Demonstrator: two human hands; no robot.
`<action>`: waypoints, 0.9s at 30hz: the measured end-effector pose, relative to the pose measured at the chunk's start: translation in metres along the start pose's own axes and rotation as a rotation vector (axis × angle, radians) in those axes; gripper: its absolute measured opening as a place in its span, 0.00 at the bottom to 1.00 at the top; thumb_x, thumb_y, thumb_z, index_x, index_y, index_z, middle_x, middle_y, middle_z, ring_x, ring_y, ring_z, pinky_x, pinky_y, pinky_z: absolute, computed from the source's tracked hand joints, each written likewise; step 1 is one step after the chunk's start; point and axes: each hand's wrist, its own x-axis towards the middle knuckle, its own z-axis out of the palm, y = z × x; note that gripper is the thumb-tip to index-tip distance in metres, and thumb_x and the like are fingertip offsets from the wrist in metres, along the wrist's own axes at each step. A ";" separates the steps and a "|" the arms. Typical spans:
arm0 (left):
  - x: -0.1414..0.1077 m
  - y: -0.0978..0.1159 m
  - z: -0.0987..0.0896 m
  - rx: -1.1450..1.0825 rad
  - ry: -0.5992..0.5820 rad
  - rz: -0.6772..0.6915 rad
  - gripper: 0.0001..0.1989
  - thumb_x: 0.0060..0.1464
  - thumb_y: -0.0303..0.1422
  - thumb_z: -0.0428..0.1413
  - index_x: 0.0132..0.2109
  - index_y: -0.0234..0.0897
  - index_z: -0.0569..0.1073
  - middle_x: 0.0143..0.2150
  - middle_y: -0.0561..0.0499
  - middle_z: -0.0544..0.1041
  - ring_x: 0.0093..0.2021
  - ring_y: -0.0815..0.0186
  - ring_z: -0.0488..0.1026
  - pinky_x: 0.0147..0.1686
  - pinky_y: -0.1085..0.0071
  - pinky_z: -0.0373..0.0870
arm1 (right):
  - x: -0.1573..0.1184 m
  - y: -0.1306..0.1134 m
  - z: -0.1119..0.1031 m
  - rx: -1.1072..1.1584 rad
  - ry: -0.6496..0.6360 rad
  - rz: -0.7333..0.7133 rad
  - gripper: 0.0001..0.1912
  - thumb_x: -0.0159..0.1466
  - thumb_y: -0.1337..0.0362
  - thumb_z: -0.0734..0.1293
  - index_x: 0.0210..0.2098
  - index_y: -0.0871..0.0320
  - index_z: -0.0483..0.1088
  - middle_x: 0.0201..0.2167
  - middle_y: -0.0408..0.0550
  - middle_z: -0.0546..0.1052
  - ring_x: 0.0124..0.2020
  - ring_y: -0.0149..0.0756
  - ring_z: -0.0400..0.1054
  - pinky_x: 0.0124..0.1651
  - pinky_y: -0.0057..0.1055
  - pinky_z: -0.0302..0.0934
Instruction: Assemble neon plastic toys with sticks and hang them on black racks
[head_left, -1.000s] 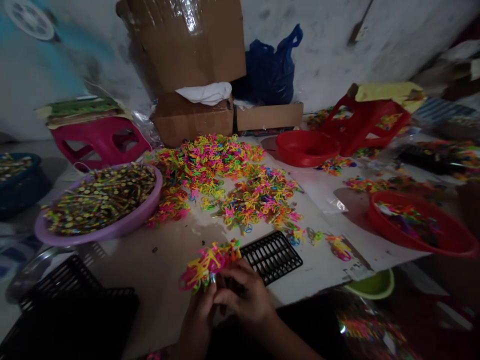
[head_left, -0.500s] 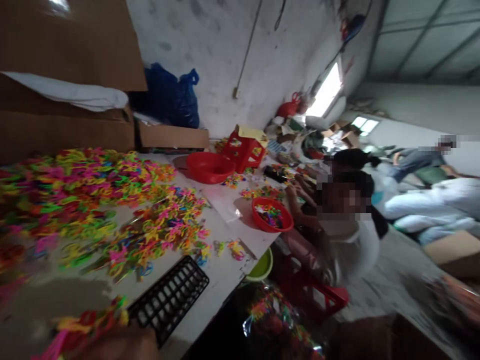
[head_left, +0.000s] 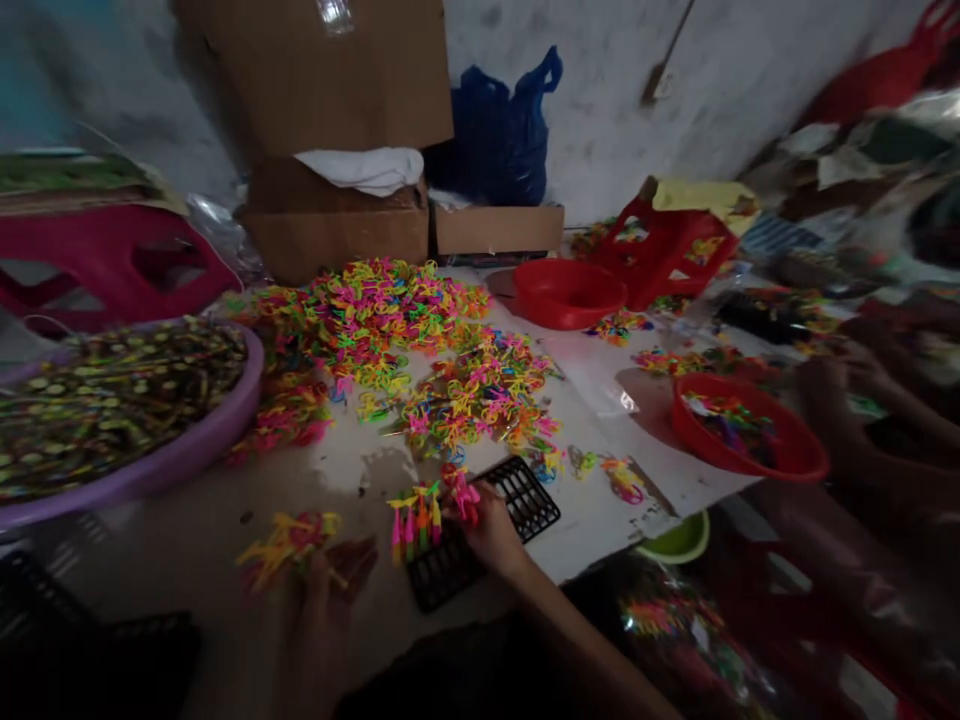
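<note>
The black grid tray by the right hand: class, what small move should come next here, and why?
Probably seat the pink piece pinched in the right hand into a free cell of the black grid tray. A few pieces already stand upright in it, and the left hand holds more.

Seen from above: right hand [head_left: 491, 530] pressing a pink piece [head_left: 466, 497] onto a black grid tray [head_left: 487, 545] on the white table [head_left: 352, 470] — left hand [head_left: 322, 600] gripping a neon bunch [head_left: 289, 540]; bright heap [head_left: 405, 340] beyond.
</note>
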 end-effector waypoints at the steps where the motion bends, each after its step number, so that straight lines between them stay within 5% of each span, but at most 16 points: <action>1: -0.003 -0.008 0.004 0.001 -0.018 -0.042 0.16 0.41 0.43 0.61 0.32 0.36 0.72 0.29 0.52 0.77 0.34 0.62 0.75 0.38 0.64 0.73 | -0.003 0.001 0.004 -0.035 -0.009 -0.010 0.07 0.57 0.66 0.63 0.23 0.58 0.70 0.23 0.47 0.74 0.29 0.36 0.66 0.36 0.31 0.59; 7: -0.008 -0.040 0.005 0.025 -0.026 -0.202 0.22 0.38 0.45 0.62 0.39 0.38 0.72 0.34 0.50 0.78 0.37 0.63 0.75 0.36 0.68 0.73 | -0.004 0.003 0.011 -0.090 0.003 -0.072 0.07 0.55 0.71 0.61 0.26 0.58 0.70 0.30 0.50 0.73 0.33 0.36 0.65 0.38 0.31 0.59; 27: -0.011 -0.043 0.012 0.115 0.041 -0.183 0.22 0.42 0.45 0.60 0.44 0.44 0.71 0.37 0.52 0.78 0.43 0.61 0.74 0.43 0.67 0.71 | -0.007 0.010 0.011 0.121 0.053 0.048 0.07 0.56 0.69 0.59 0.26 0.57 0.68 0.28 0.47 0.71 0.32 0.34 0.66 0.36 0.28 0.61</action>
